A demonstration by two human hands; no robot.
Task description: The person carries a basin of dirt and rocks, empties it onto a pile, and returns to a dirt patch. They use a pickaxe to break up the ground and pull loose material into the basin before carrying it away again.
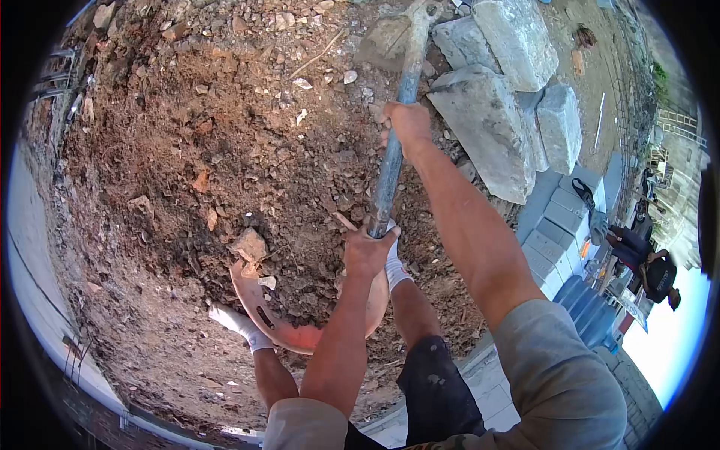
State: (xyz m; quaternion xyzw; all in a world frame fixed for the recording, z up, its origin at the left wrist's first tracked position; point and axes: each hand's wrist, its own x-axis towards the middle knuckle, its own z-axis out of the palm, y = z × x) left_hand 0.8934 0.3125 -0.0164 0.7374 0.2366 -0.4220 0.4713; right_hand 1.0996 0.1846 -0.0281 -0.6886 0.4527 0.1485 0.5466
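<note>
A hoe with a blue-grey worn handle (390, 169) runs from my body towards the top of the view. Its broad, soil-coloured blade (386, 41) rests at or just above the dirt there; contact is hard to tell. My left hand (367, 251) is closed around the handle's near end. Farther up, my right hand (407, 129) grips the shaft with its fingers wrapped round. Below my left hand, between my feet, sits an orange pan (300, 337) holding dark soil and stones. My left forearm covers part of its rim.
Loose brown soil (165, 165) with stones spreads across the left and middle. Large grey rocks (487, 124) lie right of the hoe. Stacked grey blocks (551, 232) and a blue water bottle (585, 307) stand farther right, near another person (656, 274).
</note>
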